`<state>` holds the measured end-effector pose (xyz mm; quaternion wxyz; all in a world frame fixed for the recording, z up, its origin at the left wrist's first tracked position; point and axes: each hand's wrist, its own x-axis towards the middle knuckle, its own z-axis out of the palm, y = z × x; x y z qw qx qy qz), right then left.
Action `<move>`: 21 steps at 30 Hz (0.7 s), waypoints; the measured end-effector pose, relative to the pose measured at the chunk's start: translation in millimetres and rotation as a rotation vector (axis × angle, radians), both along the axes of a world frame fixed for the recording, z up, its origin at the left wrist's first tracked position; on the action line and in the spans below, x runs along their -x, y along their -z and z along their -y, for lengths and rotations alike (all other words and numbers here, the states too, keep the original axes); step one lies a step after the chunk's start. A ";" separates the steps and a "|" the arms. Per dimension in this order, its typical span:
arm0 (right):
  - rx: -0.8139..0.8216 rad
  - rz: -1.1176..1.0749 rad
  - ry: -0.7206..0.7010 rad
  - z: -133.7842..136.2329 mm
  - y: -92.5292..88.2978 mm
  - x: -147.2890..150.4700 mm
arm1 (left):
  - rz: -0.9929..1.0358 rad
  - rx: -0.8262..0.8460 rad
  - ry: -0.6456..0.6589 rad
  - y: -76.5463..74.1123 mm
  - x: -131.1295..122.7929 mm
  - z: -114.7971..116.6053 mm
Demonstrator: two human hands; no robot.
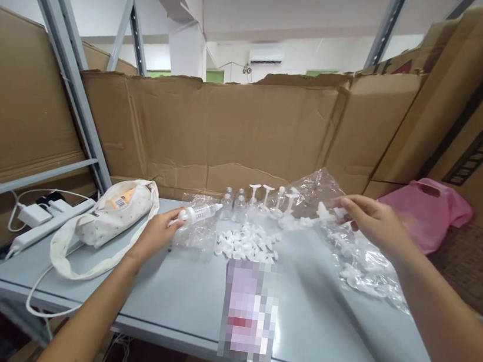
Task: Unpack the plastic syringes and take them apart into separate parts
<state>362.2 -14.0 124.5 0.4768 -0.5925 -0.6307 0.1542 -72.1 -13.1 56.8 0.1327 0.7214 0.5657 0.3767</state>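
My left hand (164, 227) is closed around the rear of a clear plastic syringe (199, 214), its white tip pointing right and slightly up. Under and behind it lies a clear plastic bag (198, 240). At the right, the fingers of my right hand (364, 214) are pinched beside white translucent plastic pieces (324, 212); exactly what they grip is unclear. Between the hands, small white caps (246, 242) lie in a loose pile. Clear bottles (238, 207) stand behind the pile, with white T-topped plungers (266, 195) upright next to them.
A blurred-out phone (246, 309) with a white cable lies at the table's front. A cloth bag (117, 212) and power strip (51, 227) are at left. A clear bag of white parts (367, 272) and a pink bag (424, 211) sit right. Cardboard (231, 126) walls the back.
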 end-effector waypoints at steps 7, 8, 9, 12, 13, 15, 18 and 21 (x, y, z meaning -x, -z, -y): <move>0.002 0.154 0.001 -3.8 -27.2 24.7 | -0.560 -0.059 -0.277 16.2 -14.6 18.0; -0.005 0.188 -0.004 -4.4 -29.4 26.9 | -0.620 -0.077 -0.275 19.1 -17.9 20.1; -0.013 0.222 -0.004 -4.9 -31.3 28.5 | -0.673 -0.092 -0.263 21.9 -21.0 22.1; -0.036 0.300 0.006 -5.3 -35.5 30.7 | -0.778 -0.085 -0.220 27.1 -27.5 27.0; -0.044 0.309 0.011 -5.0 -36.7 30.6 | -0.792 -0.074 -0.214 27.8 -28.6 28.2; -0.072 0.301 0.024 -3.8 -38.9 29.3 | -0.799 -0.048 -0.212 28.1 -29.3 29.2; -0.155 0.243 0.066 -1.4 -41.2 25.3 | -0.767 -0.018 -0.212 26.9 -27.8 28.1; -0.268 0.159 0.137 0.4 -41.5 20.2 | -0.685 -0.097 -0.252 23.8 -25.8 28.3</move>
